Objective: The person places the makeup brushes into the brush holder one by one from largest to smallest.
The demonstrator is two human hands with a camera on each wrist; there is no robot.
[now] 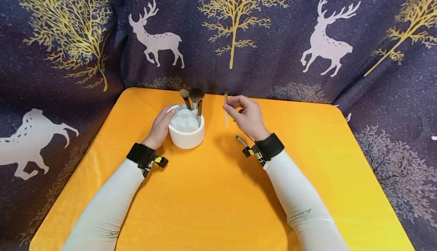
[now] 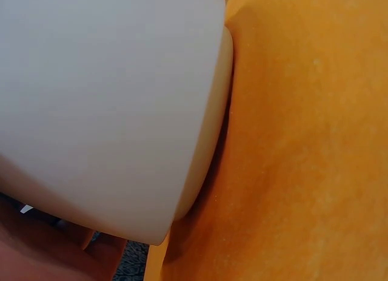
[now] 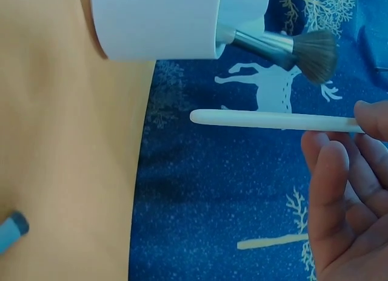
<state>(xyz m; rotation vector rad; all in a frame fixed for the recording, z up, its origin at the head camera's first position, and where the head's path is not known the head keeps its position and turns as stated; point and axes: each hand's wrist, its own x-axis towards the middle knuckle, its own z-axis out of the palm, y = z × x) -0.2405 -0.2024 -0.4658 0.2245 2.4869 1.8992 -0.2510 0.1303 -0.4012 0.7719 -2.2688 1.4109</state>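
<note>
My left hand (image 1: 158,129) grips the side of a round white brush holder (image 1: 187,139), its thumb over the rim. Clear dividers split the holder into compartments. Standing at its far and right side are a large fluffy makeup brush (image 1: 196,94), a lighter-tipped brush (image 1: 184,93) and a slim dark one (image 1: 199,108). To the right of the holder, my right hand (image 1: 250,117) pinches a thin makeup brush (image 1: 226,98) between thumb and fingers. This brush stands upright above the table, bristles up, its white handle (image 3: 260,119) pointing down.
Another brush (image 1: 241,141) lies on the orange-covered table (image 1: 205,205) near my right wrist, partly hidden by the wrist camera. Behind the table's far edge hangs a dark blue cloth (image 1: 259,61) with deer and trees.
</note>
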